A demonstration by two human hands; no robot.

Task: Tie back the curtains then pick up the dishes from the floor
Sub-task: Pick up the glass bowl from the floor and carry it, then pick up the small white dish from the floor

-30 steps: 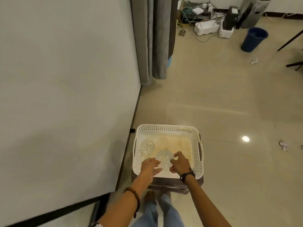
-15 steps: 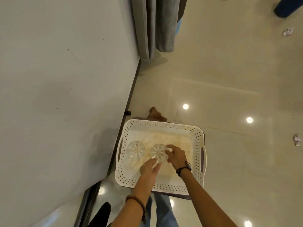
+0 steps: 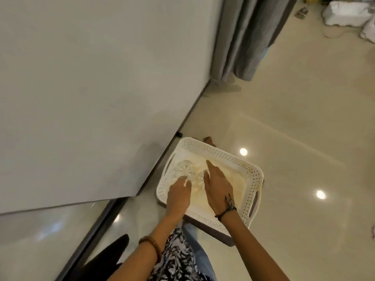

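Head view: 2 clear ribbed glass dishes point(image 3: 185, 169) in basket point(image 3: 239, 157).

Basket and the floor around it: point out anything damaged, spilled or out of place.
Nothing looks broken or spilled. Two glass dishes sit side by side in the white basket, both hands at them. The picture is blurred, so fine cracks would not show. The only stray item is a scrap on the floor at the right edge.
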